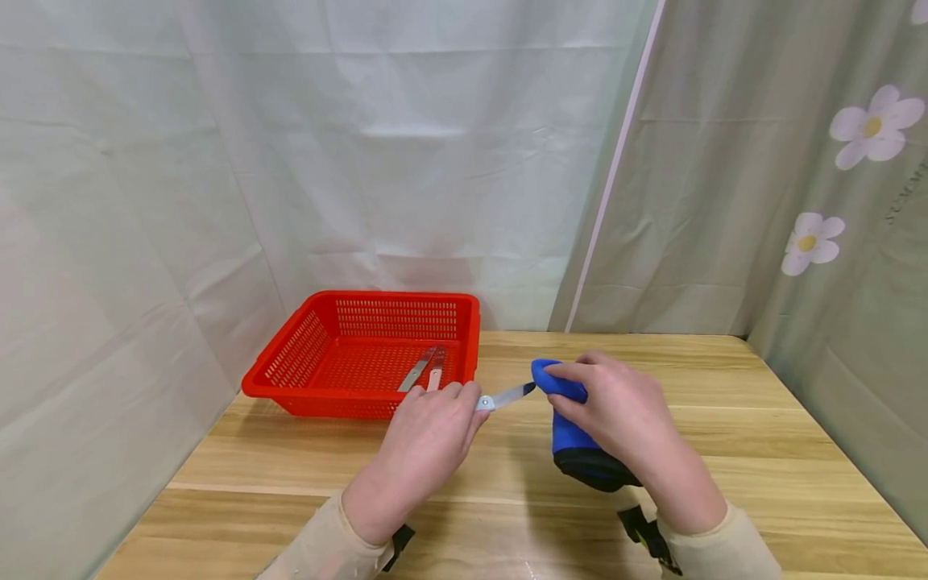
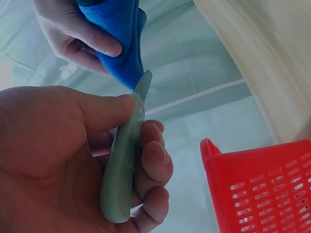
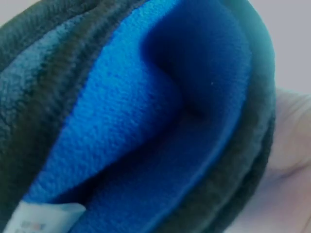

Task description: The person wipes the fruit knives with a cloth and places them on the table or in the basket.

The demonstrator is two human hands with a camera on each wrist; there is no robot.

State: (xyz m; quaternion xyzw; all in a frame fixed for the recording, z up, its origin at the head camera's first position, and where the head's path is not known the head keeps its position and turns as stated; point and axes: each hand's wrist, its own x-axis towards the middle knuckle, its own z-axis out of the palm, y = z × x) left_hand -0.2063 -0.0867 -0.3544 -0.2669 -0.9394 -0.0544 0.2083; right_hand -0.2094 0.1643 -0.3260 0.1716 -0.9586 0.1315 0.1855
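My left hand (image 1: 435, 435) grips a knife by its pale handle (image 2: 121, 165), thumb along the top. The blade (image 1: 513, 395) points right, toward a blue cloth (image 1: 573, 431) with a dark edge. My right hand (image 1: 616, 403) pinches the folded cloth between thumb and fingers. In the left wrist view the blade's upper part lies at the cloth's lower edge; whether they touch I cannot tell. The right wrist view is filled by folds of the blue cloth (image 3: 121, 102), with dark edging and a white label (image 3: 43, 218).
A red perforated plastic basket (image 1: 362, 395) stands at the back left of the wooden table (image 1: 725, 451). Inside lie two knives, one with a grey handle (image 1: 412, 379) and one with a pinkish handle (image 1: 434, 379). Pale curtains (image 1: 435, 161) hang behind and at both sides.
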